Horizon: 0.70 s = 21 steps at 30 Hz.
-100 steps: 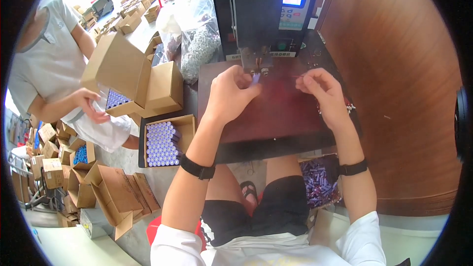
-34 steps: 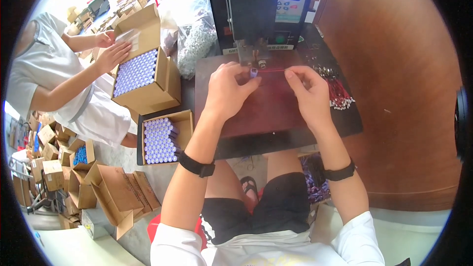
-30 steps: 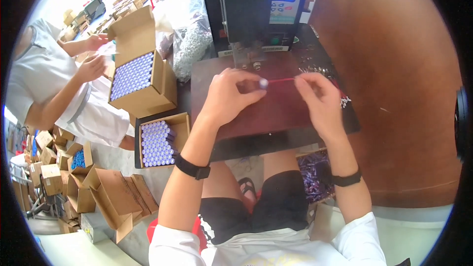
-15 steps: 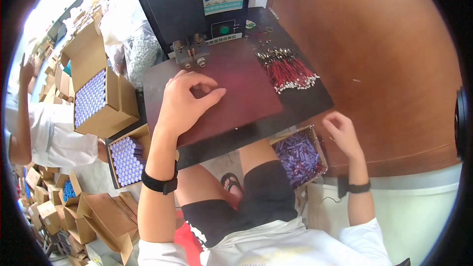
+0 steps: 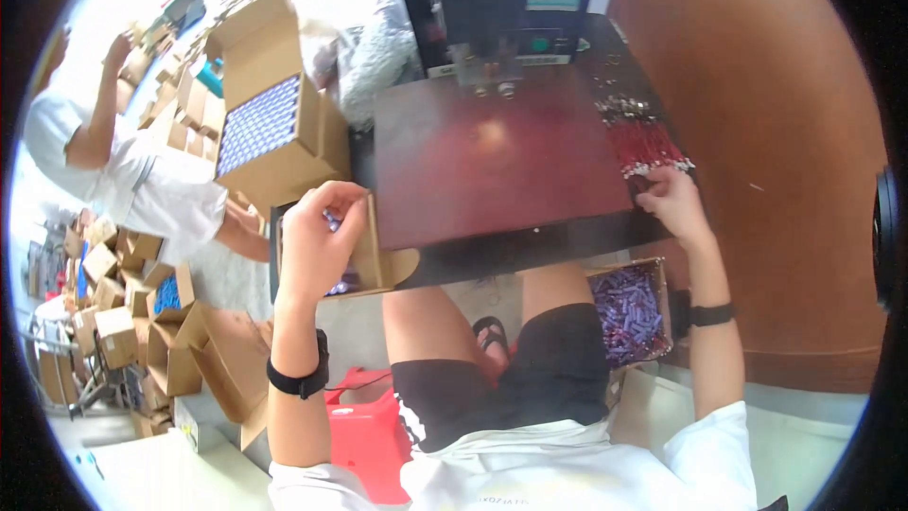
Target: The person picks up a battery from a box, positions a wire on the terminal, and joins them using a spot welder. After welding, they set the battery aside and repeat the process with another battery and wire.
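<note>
My left hand [image 5: 320,241] hangs over a low cardboard box [image 5: 373,251] left of the work table. Its thumb and forefinger curve with a gap between them, and light purple cylindrical cells [image 5: 333,220] show past them. The other fingertips are hidden. At the table's right edge my right hand [image 5: 676,203] has its fingertips drawn together at the white ends of a bundle of red wire leads [image 5: 648,144]. What is between those fingertips is too small to make out. A maroon board [image 5: 501,170] lies between my hands.
A black spot welder [image 5: 473,5] with a screen stands behind the board. An open carton of purple cells [image 5: 260,128] sits at left. A box of wired purple cells [image 5: 629,317] is below the table at right. Further left stands another person [image 5: 123,147] among many cartons.
My left hand has left the maroon board for the low cell box. My right hand has moved up from beside the table to the red wire leads. The view has shifted left.
</note>
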Motion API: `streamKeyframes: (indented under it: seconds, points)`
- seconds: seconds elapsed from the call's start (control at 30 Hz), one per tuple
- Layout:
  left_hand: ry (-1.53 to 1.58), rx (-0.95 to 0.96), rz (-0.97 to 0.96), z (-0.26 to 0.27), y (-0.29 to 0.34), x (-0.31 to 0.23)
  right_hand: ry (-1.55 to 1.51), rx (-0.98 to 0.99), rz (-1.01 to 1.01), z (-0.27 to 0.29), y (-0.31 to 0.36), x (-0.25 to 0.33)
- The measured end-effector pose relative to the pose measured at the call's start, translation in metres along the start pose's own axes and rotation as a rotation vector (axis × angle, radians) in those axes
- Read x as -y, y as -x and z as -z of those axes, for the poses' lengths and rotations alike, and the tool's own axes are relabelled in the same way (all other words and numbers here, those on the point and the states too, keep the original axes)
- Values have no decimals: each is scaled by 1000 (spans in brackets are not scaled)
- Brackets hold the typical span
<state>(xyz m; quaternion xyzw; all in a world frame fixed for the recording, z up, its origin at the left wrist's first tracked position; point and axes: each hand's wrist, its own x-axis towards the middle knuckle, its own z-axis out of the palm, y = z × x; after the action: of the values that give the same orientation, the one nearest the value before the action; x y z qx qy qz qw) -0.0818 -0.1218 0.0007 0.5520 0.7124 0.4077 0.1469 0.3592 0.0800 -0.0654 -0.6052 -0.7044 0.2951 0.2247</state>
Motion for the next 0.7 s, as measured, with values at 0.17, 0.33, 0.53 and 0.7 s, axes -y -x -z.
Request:
streamKeyframes:
  seconds: [0.17,0.33,0.53,0.7]
  points:
    - [-531,188,-116,13,20,40,162,35,159,20,3,4]
    - [-723,287,-72,17,27,19,274,15,253,36,0,13]
    - [-841,361,-137,13,23,35,178,-13,183,39,-6,21]
    - [-1003,395,-229,6,24,25,106,17,77,54,-1,23]
